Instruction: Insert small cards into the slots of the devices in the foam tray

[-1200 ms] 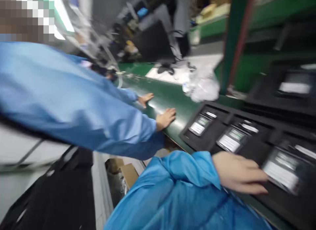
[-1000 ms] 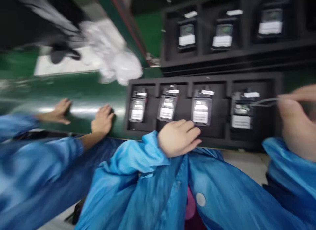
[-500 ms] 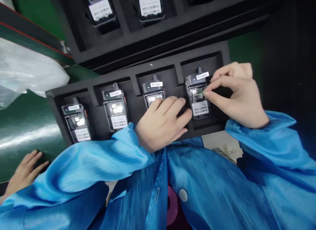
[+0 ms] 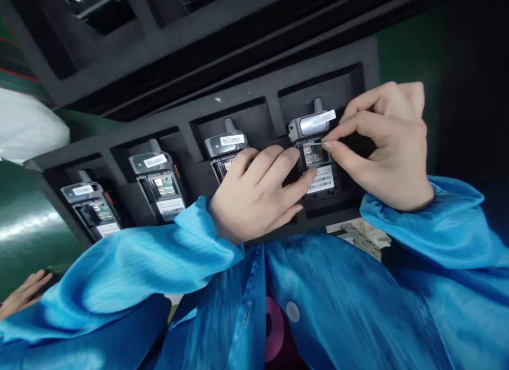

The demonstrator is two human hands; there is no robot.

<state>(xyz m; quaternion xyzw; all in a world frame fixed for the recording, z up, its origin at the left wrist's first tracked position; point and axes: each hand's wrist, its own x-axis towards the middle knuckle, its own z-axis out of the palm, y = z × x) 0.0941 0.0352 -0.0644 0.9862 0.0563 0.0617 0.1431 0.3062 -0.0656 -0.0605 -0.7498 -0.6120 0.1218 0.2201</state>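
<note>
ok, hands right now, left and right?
Left hand: open, fingers resting on the rightmost handset in the foam tray.
Right hand: pinched at that handset's open back; anything held is too small to tell.

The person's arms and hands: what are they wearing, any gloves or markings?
Both hands are bare: no gloves or rings show on the left hand or the right hand. Each arm is covered to the wrist by a loose, shiny bright-blue sleeve with fine stripes and a gathered cuff. The sleeves belong to a front-buttoned coat with one pale button visible.
</note>
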